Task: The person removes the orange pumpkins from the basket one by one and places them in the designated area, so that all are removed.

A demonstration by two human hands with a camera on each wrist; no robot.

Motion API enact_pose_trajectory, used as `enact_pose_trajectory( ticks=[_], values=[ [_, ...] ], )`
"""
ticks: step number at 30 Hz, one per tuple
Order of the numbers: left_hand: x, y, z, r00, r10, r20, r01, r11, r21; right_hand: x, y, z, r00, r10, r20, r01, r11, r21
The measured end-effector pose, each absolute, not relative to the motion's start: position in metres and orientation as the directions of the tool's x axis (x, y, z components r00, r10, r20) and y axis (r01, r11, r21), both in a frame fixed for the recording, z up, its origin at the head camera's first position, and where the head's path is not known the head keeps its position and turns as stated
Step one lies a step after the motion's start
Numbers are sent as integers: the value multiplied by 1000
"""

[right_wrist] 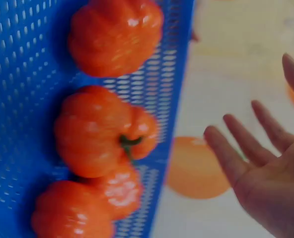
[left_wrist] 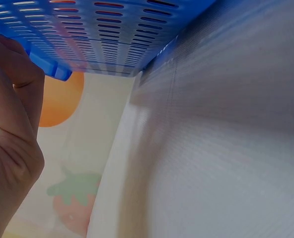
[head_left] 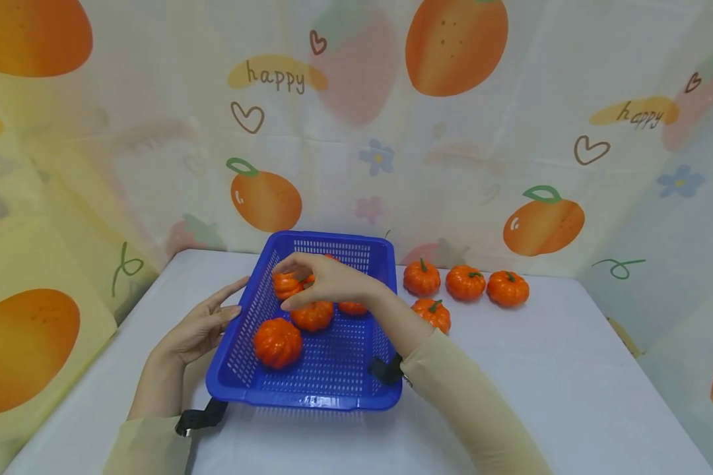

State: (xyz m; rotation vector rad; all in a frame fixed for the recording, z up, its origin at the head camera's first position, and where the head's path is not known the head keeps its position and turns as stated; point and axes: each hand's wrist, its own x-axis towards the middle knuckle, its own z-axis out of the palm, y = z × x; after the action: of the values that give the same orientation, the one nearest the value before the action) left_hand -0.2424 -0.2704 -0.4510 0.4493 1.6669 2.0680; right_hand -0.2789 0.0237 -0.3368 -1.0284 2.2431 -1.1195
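Note:
A blue perforated plastic basket (head_left: 309, 401) stands on the left half of the table and holds several small orange pumpkins. One pumpkin (head_left: 278, 343) lies nearer the front; another (head_left: 312, 316) sits behind it. My right hand (head_left: 327, 280) is over the pumpkins towards the back, partly hiding them. In the right wrist view its fingers (right_wrist: 231, 153) are spread and hold nothing, apart from the pumpkins (right_wrist: 92, 131) and the basket wall. Outside the basket's left side, my left hand (head_left: 199, 328) touches the rim with extended fingers; the left wrist view shows it beside the perforated wall (left_wrist: 107, 34).
Right of the basket, three pumpkins stand in a row: one (head_left: 422, 277), a middle one (head_left: 465, 283) and one farther right (head_left: 508, 289). A fourth (head_left: 432, 315) lies closer, partly behind my right forearm. The white table (head_left: 546, 382) meets a fruit-printed cloth (head_left: 356, 165) behind.

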Motion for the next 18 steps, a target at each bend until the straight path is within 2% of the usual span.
enact_pose_trajectory(
  ticks=[7, 12, 18],
  values=[
    [-244, -270, -452, -842, 539, -8, -126, -182, 975, -295, 6, -367, -555, -814, -172, -403, 444, -800],
    [-245, -270, -452, -843, 538, -1, -118, -183, 976, -295, 0, -374, -525, -827, -203, -434, 465, -772],
    [-245, -271, -454, -842, 540, -6, -126, -185, 975, -292, -3, -382, -445, -855, -267, -453, 472, -757]
  ],
)
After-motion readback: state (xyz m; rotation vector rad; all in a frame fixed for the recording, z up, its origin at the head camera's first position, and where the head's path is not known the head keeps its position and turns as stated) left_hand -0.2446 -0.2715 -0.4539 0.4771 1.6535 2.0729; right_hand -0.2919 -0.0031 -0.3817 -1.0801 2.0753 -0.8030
